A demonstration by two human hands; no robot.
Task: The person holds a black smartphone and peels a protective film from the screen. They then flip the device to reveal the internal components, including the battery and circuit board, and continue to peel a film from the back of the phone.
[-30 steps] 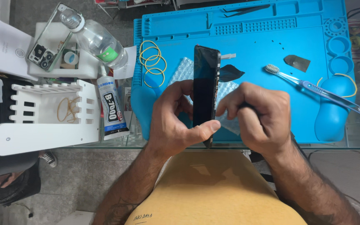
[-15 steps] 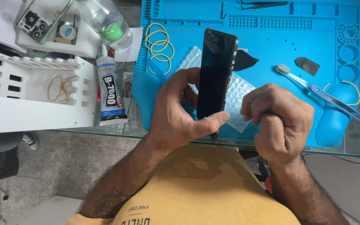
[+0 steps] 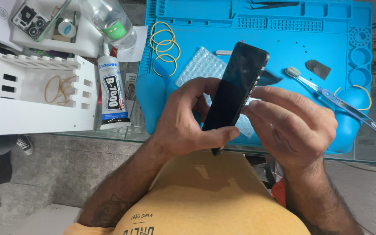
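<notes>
A black smartphone (image 3: 236, 89) is held above the near edge of a blue silicone work mat (image 3: 283, 39), its dark screen facing me and tilted to the right. My left hand (image 3: 188, 117) grips its lower end, thumb across the bottom. My right hand (image 3: 292, 124) touches the phone's right edge with its fingertips. A sheet of bubble wrap (image 3: 199, 67) lies on the mat behind the phone, partly hidden by it.
On the mat lie yellow rubber bands (image 3: 165, 45), a toothbrush (image 3: 334, 100), a dark pick (image 3: 318, 68) and tweezers (image 3: 270, 5). A glue tube (image 3: 113, 93), a white slotted rack (image 3: 31, 95), a clear bottle (image 3: 109, 21) and a phone back cover (image 3: 33, 19) sit at left.
The phone has turned from edge-on to screen facing me and tilted right. My right hand has opened from a fist beside it to fingertips along its right edge.
</notes>
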